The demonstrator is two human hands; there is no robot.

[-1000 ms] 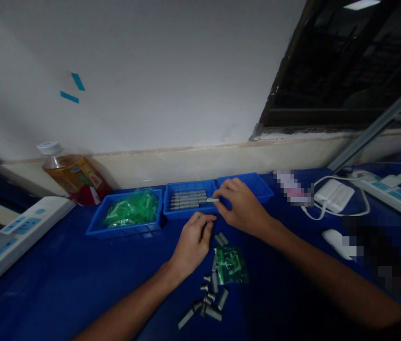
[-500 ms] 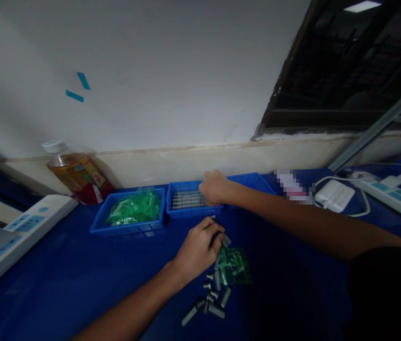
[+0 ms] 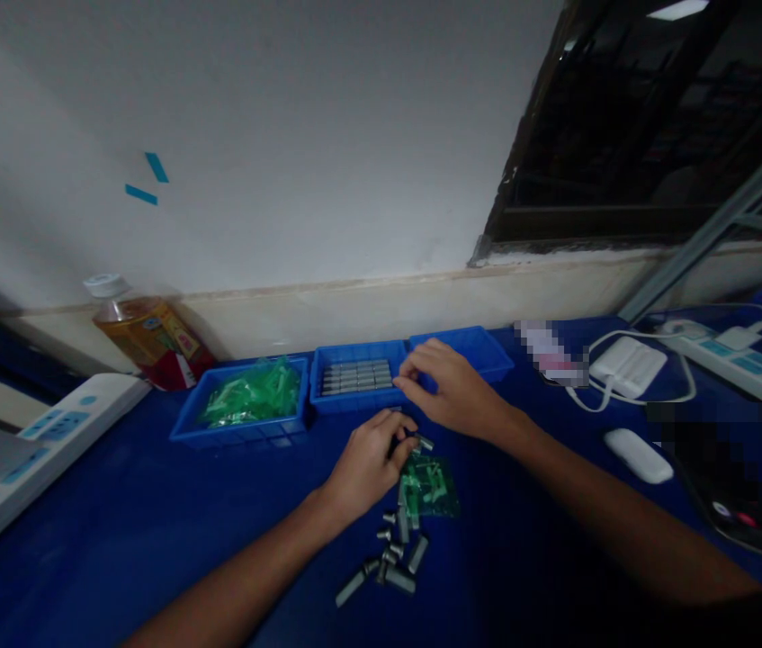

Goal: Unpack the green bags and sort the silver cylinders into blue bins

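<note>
My left hand point(image 3: 368, 457) rests on the blue table, its fingers curled around a small grey cylinder beside a green plastic bag point(image 3: 429, 483). Loose grey cylinders point(image 3: 390, 562) lie scattered just below that bag. My right hand point(image 3: 448, 389) hovers at the right edge of the middle blue tray point(image 3: 354, 399), fingers spread and holding nothing I can see. That tray holds neat rows of grey cylinders point(image 3: 355, 376).
A blue tray of green bags point(image 3: 246, 400) sits left of the middle tray, another blue tray point(image 3: 485, 351) to its right. A drink bottle point(image 3: 144, 335) leans by the wall. White power strips point(image 3: 9, 468) point(image 3: 738, 364), a white charger point(image 3: 627, 367) and a white mouse point(image 3: 638, 454) lie on the table.
My right hand reached over the middle tray with a cylinder, then drew back to the tray's right edge without it. My left hand moved slightly toward the green bag.
</note>
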